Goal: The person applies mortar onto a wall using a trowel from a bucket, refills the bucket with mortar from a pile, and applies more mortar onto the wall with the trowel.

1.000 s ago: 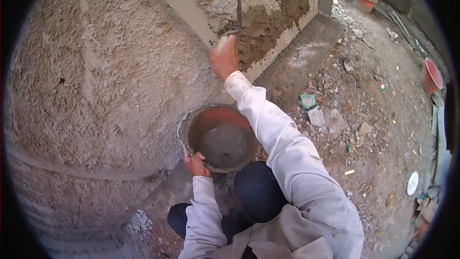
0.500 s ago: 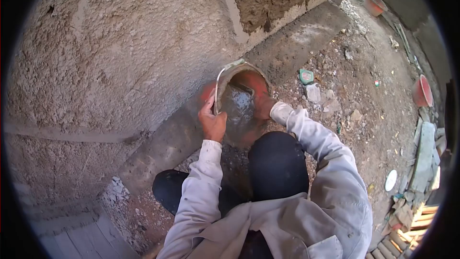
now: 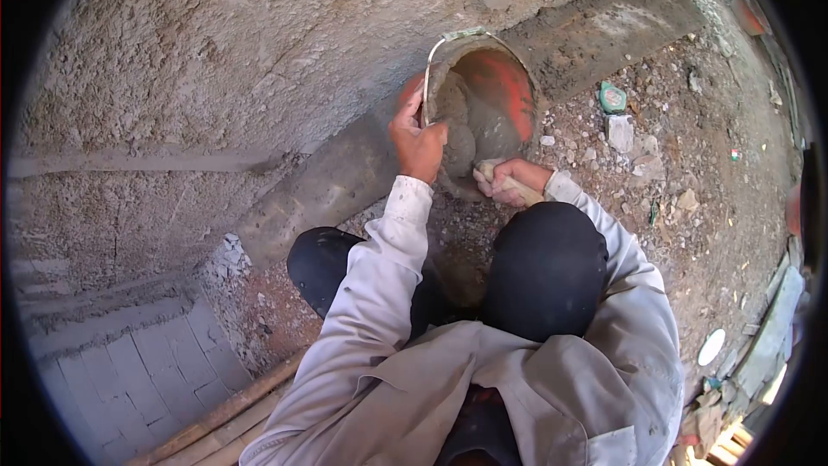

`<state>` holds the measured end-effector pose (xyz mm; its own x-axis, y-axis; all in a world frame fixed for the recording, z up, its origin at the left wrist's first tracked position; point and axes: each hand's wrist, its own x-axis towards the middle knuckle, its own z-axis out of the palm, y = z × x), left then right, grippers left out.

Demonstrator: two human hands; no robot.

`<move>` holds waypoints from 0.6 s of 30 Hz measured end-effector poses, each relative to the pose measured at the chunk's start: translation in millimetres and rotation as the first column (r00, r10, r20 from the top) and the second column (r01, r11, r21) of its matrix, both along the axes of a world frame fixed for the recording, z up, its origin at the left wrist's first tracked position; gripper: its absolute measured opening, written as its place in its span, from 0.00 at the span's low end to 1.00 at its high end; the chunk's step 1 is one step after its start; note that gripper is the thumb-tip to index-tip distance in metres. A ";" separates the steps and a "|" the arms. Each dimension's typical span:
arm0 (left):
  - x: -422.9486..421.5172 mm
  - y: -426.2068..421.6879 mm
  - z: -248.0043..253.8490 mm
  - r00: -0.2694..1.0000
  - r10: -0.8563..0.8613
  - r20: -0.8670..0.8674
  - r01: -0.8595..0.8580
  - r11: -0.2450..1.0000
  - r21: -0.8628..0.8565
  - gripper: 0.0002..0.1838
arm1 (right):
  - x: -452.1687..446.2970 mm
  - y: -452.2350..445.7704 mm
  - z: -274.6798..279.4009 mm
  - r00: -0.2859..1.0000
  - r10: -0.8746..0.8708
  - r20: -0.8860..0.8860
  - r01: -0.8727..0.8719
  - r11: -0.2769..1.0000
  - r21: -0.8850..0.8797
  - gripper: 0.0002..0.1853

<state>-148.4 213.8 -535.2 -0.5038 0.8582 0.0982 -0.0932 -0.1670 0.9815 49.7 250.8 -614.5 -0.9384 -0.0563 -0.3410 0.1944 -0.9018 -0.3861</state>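
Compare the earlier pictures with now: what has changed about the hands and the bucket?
The right hand has come down from the wall to the near side of the bucket, still gripping its tool. The bucket has tipped toward the camera. The left hand still holds the bucket's rim, and the small green object still lies on the ground.

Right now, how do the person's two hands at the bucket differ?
The left hand grips the side of the bucket; the right hand is closed around a pale handle at the near rim. The left hand points away from the body, while the right hand points across to the left. Both are bare.
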 end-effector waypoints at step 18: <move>-46.5 9.5 -9.0 0.984 0.176 -0.033 -0.179 0.970 -0.167 0.37 | 108.0 70.7 100.7 0.537 -0.818 -0.207 0.840 0.540 0.043 0.17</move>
<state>-194.9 223.4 -544.2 -0.6488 0.7603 -0.0299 -0.0591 -0.0112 0.9982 157.7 321.5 -513.8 -0.5770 0.8045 -0.1410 -0.6831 -0.5699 -0.4567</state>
